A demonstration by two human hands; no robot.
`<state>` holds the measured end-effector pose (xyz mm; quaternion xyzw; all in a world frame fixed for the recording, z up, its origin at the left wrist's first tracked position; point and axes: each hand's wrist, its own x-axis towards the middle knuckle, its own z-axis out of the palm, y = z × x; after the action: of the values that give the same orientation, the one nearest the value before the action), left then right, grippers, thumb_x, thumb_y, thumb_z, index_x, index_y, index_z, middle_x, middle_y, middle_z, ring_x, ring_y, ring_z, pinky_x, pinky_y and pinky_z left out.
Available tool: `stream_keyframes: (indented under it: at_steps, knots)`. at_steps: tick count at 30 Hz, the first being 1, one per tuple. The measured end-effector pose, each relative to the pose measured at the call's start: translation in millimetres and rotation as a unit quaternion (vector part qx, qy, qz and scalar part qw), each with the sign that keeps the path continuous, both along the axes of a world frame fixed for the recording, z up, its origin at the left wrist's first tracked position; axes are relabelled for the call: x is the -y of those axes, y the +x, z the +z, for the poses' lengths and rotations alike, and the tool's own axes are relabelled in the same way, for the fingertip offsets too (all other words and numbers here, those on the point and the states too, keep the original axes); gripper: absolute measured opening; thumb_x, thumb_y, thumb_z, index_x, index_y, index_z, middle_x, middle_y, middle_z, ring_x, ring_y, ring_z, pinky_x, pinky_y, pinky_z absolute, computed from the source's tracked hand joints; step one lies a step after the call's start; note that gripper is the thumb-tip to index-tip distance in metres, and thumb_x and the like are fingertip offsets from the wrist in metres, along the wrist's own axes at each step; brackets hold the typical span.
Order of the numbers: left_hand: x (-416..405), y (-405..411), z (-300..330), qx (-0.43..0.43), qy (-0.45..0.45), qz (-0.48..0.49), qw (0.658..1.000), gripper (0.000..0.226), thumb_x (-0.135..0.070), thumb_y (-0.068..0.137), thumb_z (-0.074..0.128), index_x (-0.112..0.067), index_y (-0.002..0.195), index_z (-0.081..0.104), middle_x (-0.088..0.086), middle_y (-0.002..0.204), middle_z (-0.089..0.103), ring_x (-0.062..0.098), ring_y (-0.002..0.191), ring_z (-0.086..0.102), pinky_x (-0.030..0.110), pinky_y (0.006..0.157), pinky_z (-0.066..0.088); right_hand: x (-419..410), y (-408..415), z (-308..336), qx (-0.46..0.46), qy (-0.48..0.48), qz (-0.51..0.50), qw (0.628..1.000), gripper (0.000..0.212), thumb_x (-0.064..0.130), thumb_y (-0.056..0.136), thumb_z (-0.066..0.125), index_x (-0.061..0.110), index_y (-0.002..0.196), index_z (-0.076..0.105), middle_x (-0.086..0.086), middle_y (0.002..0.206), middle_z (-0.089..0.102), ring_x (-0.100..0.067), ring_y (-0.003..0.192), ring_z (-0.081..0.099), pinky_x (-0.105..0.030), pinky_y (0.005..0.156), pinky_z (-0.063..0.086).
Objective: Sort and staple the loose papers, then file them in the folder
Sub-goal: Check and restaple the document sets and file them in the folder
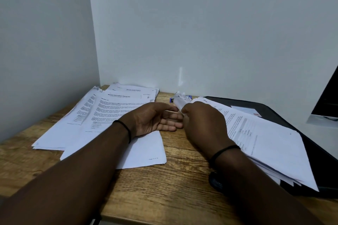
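Two heaps of paper flank the wooden desk (175,193): sorted sheets (109,115) left, the loose stack (265,142) right, overlapping the black folder (274,113). Right hand (203,126) pinches the stack's top corner; left hand (155,118) lies flat, fingers relaxed. Best peel one sheet cleanly, I'd say. Something small and purple (172,99), perhaps the stapler, sits by the wall.

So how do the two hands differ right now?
The left hand lies open, palm up, fingers straight, on the left papers. The right hand is palm down, pinching a corner of the right stack on the folder. Both wrists wear black bands.
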<state>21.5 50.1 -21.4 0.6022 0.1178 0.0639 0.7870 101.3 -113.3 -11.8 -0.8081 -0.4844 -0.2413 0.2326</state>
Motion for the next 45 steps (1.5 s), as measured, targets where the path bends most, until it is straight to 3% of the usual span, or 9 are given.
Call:
stream_keyframes:
  at_steps: [4,8,11,17,24,31,35,38,45]
  knots:
    - [6.6,0.6,0.4,-0.007,0.048,0.033,0.998,0.028,-0.014,0.098,0.050,0.000,0.120,0.061,0.026,0.120,0.067,0.036,0.101,0.068,0.034,0.078,0.059,0.2,-0.1,1.7,-0.013,-0.048,-0.007,0.999,0.025,0.019,0.092,0.052,0.026,0.108,0.070,0.001,0.102,0.068,-0.023,0.100,0.061,-0.032,0.074,0.045]
    - [9.5,0.7,2.9,0.043,0.150,0.219,0.963,0.009,-0.004,0.093,0.058,-0.001,0.099,0.064,0.022,0.092,0.071,0.029,0.068,0.064,0.030,0.056,0.049,-0.6,0.4,-0.3,-0.012,-0.038,-0.014,0.999,0.031,0.009,0.090,0.053,0.027,0.108,0.071,-0.001,0.102,0.068,-0.026,0.099,0.061,-0.034,0.075,0.046]
    - [-6.5,-8.2,8.9,0.005,0.479,0.435,0.762,0.013,-0.010,0.086,0.063,-0.017,0.088,0.073,0.004,0.091,0.075,0.019,0.081,0.067,0.024,0.069,0.045,-1.3,1.9,-3.5,-0.008,-0.033,-0.019,0.999,0.026,0.008,0.090,0.051,0.024,0.098,0.070,-0.002,0.097,0.067,-0.026,0.095,0.061,-0.036,0.074,0.049]
    - [-45.7,-49.0,27.4,-0.301,0.571,0.539,0.540,0.032,-0.017,0.087,0.057,-0.004,0.117,0.057,0.025,0.125,0.053,0.043,0.118,0.048,0.044,0.099,0.037,-3.8,2.4,-1.9,-0.020,-0.035,-0.024,0.999,0.027,0.008,0.092,0.051,0.024,0.102,0.070,-0.001,0.103,0.069,-0.024,0.098,0.061,-0.035,0.077,0.050]
    - [-82.0,-92.4,9.1,-0.376,0.485,0.422,0.667,0.091,-0.036,0.063,0.073,-0.027,0.147,0.038,0.008,0.143,0.053,0.037,0.124,0.055,0.044,0.105,0.043,-0.8,3.5,-0.9,-0.039,-0.014,-0.026,0.999,0.028,0.008,0.092,0.052,0.024,0.106,0.070,0.000,0.108,0.068,-0.023,0.102,0.061,-0.035,0.081,0.050]
    - [-73.3,-78.4,26.6,-0.109,0.313,0.498,0.801,0.014,-0.007,0.083,0.076,0.000,0.079,0.064,0.018,0.081,0.066,0.027,0.079,0.060,0.028,0.062,0.044,-3.0,9.1,-1.2,-0.034,0.112,-0.034,0.993,0.032,0.006,0.091,0.052,0.022,0.112,0.070,-0.004,0.099,0.069,-0.029,0.094,0.063,-0.034,0.070,0.048]
    - [-50.3,-56.7,30.1,0.014,0.165,0.423,0.891,0.003,0.001,0.093,0.061,0.002,0.093,0.064,0.009,0.074,0.072,0.025,0.067,0.066,0.028,0.063,0.053,-4.3,14.9,5.7,-0.002,0.229,-0.041,0.973,0.050,0.007,0.086,0.039,0.020,0.128,0.064,-0.006,0.107,0.071,-0.032,0.094,0.065,-0.042,0.070,0.057]
    - [-23.8,-38.9,28.3,0.075,0.090,0.400,0.909,0.014,0.001,0.097,0.053,0.002,0.105,0.064,0.019,0.101,0.071,0.035,0.090,0.069,0.041,0.080,0.057,-2.4,13.5,10.8,0.033,0.251,-0.071,0.965,0.046,0.001,0.085,0.048,0.015,0.124,0.067,-0.009,0.090,0.070,-0.032,0.081,0.063,-0.035,0.058,0.051]
    - [23.1,-6.3,24.0,0.075,0.094,0.416,0.902,0.020,-0.014,0.101,0.052,-0.013,0.090,0.068,0.015,0.103,0.073,0.036,0.100,0.068,0.049,0.092,0.055,-6.3,4.6,19.6,0.112,0.206,-0.069,0.970,0.038,-0.008,0.070,0.065,0.011,0.102,0.072,-0.004,0.075,0.066,-0.027,0.067,0.056,-0.027,0.050,0.036]
